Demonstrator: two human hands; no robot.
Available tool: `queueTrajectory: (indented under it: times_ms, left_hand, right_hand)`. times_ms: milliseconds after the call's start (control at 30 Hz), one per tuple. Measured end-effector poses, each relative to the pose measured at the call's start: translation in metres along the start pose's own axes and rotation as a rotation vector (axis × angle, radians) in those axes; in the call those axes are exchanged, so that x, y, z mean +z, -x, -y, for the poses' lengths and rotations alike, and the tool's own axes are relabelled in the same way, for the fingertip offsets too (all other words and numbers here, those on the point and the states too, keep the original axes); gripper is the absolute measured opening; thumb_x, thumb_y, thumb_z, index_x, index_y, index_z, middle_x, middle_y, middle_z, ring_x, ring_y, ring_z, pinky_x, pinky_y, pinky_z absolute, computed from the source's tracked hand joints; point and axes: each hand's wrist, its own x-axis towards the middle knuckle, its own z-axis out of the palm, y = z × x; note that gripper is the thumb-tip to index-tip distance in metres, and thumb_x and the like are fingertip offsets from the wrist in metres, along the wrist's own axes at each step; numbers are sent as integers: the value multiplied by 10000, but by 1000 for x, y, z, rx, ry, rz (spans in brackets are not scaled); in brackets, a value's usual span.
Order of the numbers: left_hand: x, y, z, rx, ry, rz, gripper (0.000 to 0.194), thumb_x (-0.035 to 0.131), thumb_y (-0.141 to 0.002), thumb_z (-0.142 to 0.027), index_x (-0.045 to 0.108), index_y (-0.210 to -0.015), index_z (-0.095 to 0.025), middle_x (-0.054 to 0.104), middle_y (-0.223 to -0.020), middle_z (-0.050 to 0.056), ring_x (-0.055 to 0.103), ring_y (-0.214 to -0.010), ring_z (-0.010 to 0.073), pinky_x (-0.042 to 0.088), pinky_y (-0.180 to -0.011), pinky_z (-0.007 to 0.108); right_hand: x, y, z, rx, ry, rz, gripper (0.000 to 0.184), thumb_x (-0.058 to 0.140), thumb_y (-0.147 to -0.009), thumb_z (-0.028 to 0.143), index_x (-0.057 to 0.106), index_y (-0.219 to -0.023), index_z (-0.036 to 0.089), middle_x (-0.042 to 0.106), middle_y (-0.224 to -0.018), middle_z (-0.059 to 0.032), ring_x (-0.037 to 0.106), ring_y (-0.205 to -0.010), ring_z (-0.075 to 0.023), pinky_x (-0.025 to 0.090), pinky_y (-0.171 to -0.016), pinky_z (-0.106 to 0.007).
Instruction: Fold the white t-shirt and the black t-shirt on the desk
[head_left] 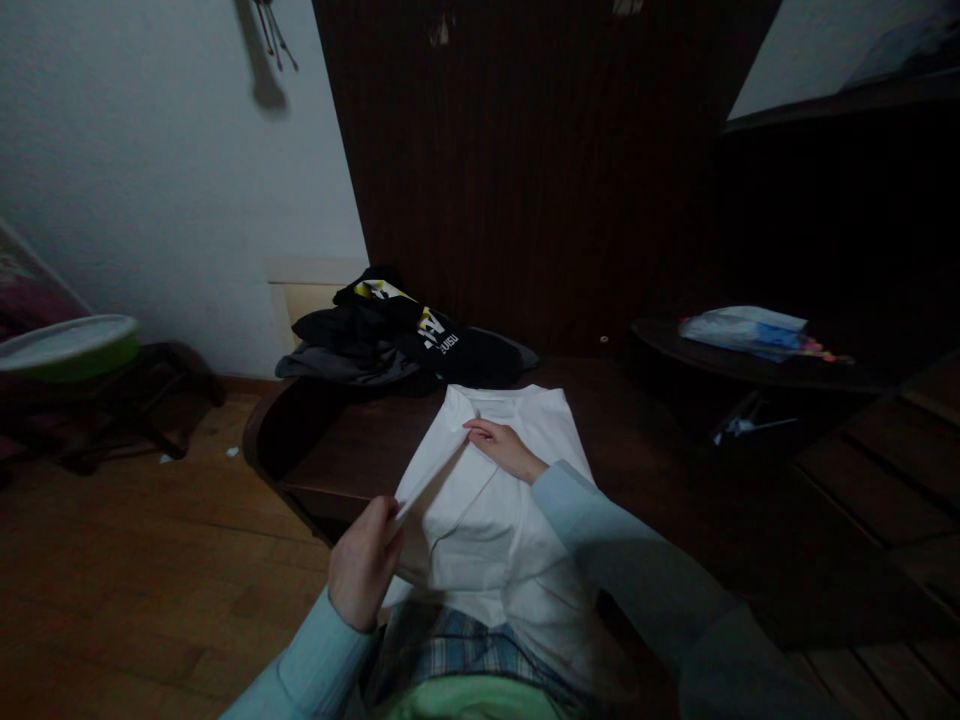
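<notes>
A white shirt [480,565] lies spread on a dark tabletop [360,450], its left edge raised, not yet flat; the work looks partway. The left hand [365,562] has its grip clamped on that edge; the right hand [507,450] touches its far end, pinch unclear. Dark clothes [345,340] lie beyond.

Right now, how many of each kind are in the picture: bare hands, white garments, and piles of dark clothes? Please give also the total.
Bare hands: 2 (left hand, right hand)
White garment: 1
Pile of dark clothes: 1
Total: 4
</notes>
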Motion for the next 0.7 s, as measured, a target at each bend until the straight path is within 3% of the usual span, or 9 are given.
queueTrajectory:
  times_ms: [200,400,533,700]
  left_hand:
    - [28,20,-24,151,66,84,347,386,-666,-57,481,-965,-206,581,-859,26,594,-725,141,455,-633,231]
    - [20,16,-27,194,95,-104,312,376,-730,-121,515,-998,-197,568,-816,36,595,-717,148,476,-620,237]
    - [26,12,-46,285,47,81,355,371,-756,-134,476,-1089,-203,614,-890,44,606,-761,143,478,-664,228]
    - [37,2,-77,223,-191,347,335,363,-788,-152,463,-1102,-210,653,-832,65,623,-694,181,463,-591,254]
  right_hand:
    - [0,-3,-6,40,-182,-3,385,505,-769,349,522,-1129,213,574,-1127,-79,569,-956,-172,437,-844,-331]
    - [-2,-3,-4,38,-127,-10,505,530,-761,387,424,-1234,246,515,-1213,-74,453,-1136,-191,340,-960,-371]
    - [-3,-6,0,130,-192,-19,512,511,-773,384,411,-1245,214,465,-1262,-97,395,-1191,-183,286,-1000,-360]
    - [-2,-8,2,169,-280,-43,531,557,-744,311,400,-1243,218,442,-1282,-98,406,-1182,-177,312,-986,-354]
